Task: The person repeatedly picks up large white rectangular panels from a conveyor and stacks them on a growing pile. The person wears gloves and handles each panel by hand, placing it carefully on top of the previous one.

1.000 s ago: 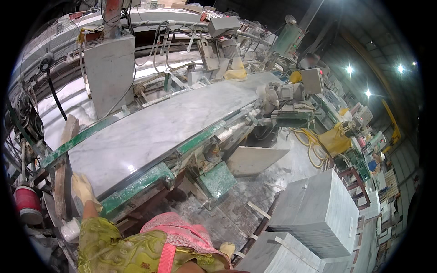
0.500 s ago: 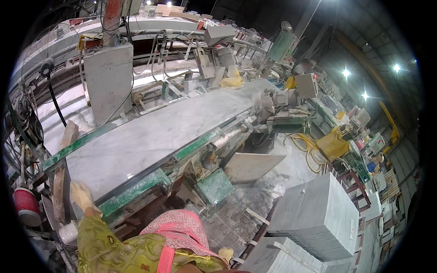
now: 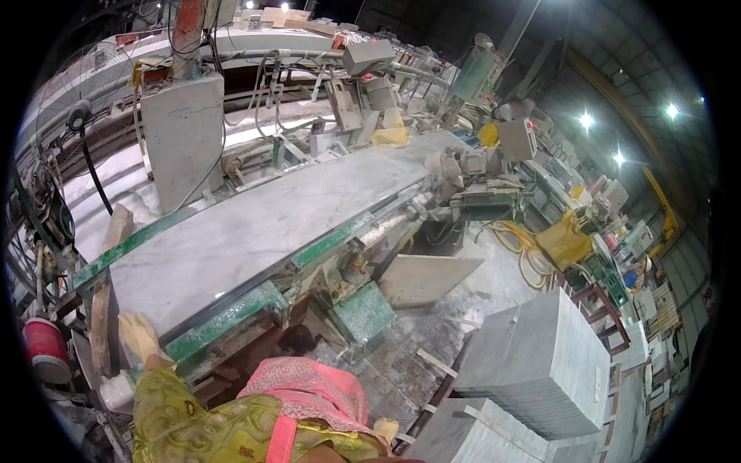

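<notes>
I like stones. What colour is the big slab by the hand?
The slab is pale grey-white with faint darker veins, seen in the head view.

One head camera looks from above, down and forward along the long marble slab (image 3: 255, 231); the person's own body fills the lower edge, very near.

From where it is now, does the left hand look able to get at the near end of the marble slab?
Probably yes: the gloved left hand already lies at the near corner of the marble slab, with nothing visible between them. Whether it grips the edge cannot be told.
</notes>
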Tool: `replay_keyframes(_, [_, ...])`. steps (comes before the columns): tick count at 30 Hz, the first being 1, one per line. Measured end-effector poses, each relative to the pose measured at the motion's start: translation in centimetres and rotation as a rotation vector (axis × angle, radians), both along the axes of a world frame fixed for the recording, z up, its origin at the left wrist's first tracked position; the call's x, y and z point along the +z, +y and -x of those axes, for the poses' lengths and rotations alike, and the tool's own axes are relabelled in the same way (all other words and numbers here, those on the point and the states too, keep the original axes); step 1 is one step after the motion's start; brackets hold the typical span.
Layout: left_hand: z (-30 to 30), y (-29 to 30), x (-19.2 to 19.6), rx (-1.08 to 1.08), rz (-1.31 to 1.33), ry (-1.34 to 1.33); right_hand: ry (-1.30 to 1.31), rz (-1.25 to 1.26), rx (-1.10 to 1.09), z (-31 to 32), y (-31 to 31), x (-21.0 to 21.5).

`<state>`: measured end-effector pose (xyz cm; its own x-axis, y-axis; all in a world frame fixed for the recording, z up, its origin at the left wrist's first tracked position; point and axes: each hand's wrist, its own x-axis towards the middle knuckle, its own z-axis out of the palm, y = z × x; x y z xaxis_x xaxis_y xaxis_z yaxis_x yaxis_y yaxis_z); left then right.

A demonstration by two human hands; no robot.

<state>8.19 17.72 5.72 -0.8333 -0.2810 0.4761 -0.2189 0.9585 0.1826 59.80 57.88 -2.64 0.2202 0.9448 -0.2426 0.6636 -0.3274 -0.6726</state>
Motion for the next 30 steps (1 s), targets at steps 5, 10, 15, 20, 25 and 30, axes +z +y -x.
replay_keyframes(5, [0.4, -0.4, -0.7, 0.026, -0.003, -0.027, -0.056, 0.003, -0.006, -1.4, 0.9, -2.4])
replay_keyframes(10, [0.1, -0.9, -0.8, -0.007, 0.012, 0.021, -0.168, -0.14, -0.029, -2.0, 0.9, -3.6])
replay_keyframes(15, [-0.3, -1.2, -0.7, 0.003, 0.024, 0.025, -0.154, -0.104, 0.037, -2.8, 0.9, -2.7])
replay_keyframes(20, [-0.4, -1.6, -0.5, -0.015, 0.013, 0.043, -0.196, -0.082, -0.01, -3.3, 0.4, -1.8])
replay_keyframes(25, [-0.2, -2.0, -0.5, -0.035, 0.028, 0.071, -0.217, -0.059, 0.074, -4.9, 0.8, -2.6])
replay_keyframes(30, [-0.7, -1.8, 0.9, -0.03, 0.002, 0.05, -0.223, -0.022, 0.001, -4.6, 0.8, -1.3])
